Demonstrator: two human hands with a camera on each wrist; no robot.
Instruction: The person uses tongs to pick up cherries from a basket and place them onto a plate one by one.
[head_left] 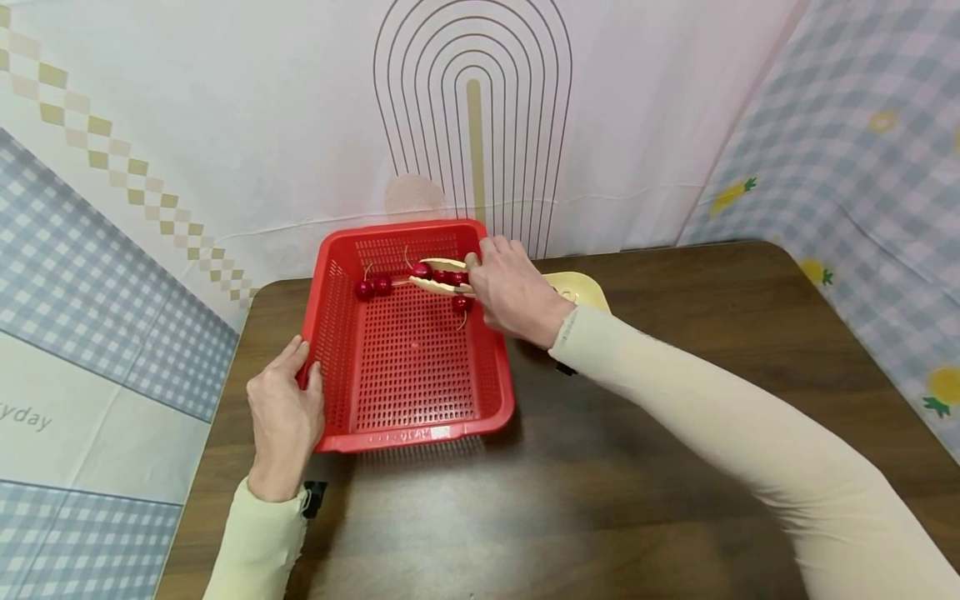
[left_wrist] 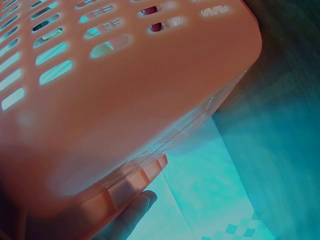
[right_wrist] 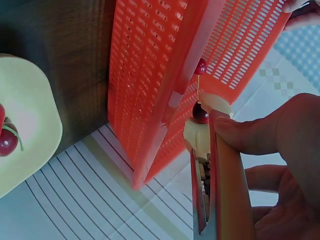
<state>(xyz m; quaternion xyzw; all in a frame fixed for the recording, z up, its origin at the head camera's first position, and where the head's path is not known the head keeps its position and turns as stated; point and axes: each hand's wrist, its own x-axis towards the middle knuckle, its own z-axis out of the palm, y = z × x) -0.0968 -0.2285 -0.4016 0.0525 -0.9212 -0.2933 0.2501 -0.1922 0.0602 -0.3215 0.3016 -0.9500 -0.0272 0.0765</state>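
Note:
My left hand (head_left: 285, 408) grips the left rim of a red perforated plastic basket (head_left: 412, 439); in the left wrist view its thumb (left_wrist: 142, 202) lies against the rim. Over the basket's back right part, my right hand (head_left: 517, 292) holds tongs (right_wrist: 230, 185) with pale tips. A dark red cherry (right_wrist: 200, 113) sits between those tips, its stem showing. Inside the basket, two cherries (head_left: 364, 289) lie at the back left. Another cherry (head_left: 461, 305) is just below the tongs, and more red fruit shows between the tong arms.
A pale yellow plate (head_left: 588, 287) stands right of the basket, partly hidden by my right arm. Cherries (right_wrist: 8, 142) lie on it in the right wrist view. Everything is on a dark wooden table (head_left: 675, 350), with patterned cloth (head_left: 300, 108) hanging behind and at the sides.

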